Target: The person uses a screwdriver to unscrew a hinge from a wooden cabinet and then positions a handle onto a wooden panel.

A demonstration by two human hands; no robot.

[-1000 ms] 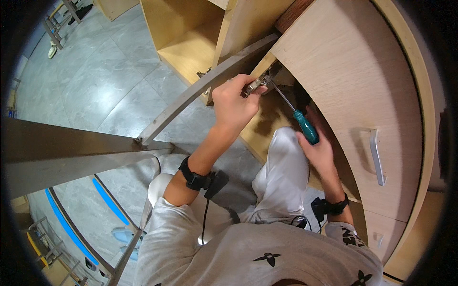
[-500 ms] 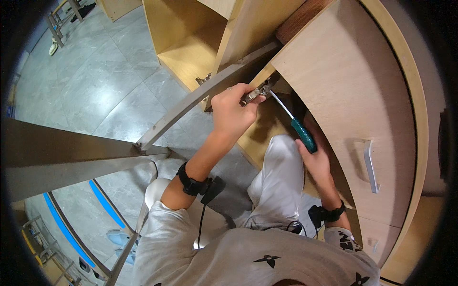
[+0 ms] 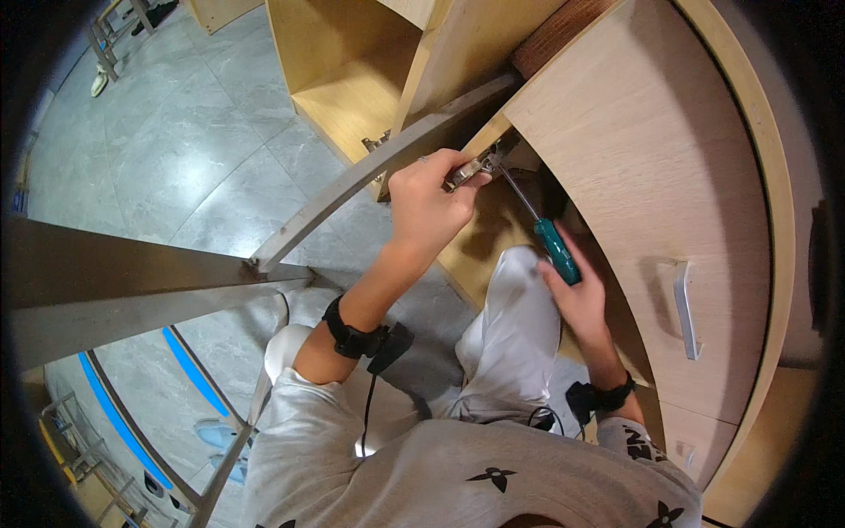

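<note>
My left hand [image 3: 429, 201] pinches a metal cabinet hinge [image 3: 466, 174] at the edge of a pale wooden cabinet side. A screwdriver [image 3: 559, 253] with a green handle and a thin metal shaft slants up and left, its tip at the hinge's mounting end. My right hand [image 3: 581, 304] is around the handle, one finger lying along it and the thumb on its near side, slightly blurred. The exact contact of tip and screw is too small to make out. Another hinge [image 3: 374, 143] sits on the neighbouring cabinet's edge, beyond a metal bar.
A curved metal bar [image 3: 352, 180] crosses in front of my left arm, joined to a broad metal beam [image 3: 132, 282]. The open wooden cabinet [image 3: 343, 97] stands ahead. To the right is a wooden panel [image 3: 634, 132] with a metal handle [image 3: 685, 308]. Grey tiles [image 3: 211, 167] cover the floor.
My right hand has shifted its grip, with the thumb lower and looser on the handle. The screwdriver's handle has moved slightly left. My left hand stays at the hinge.
</note>
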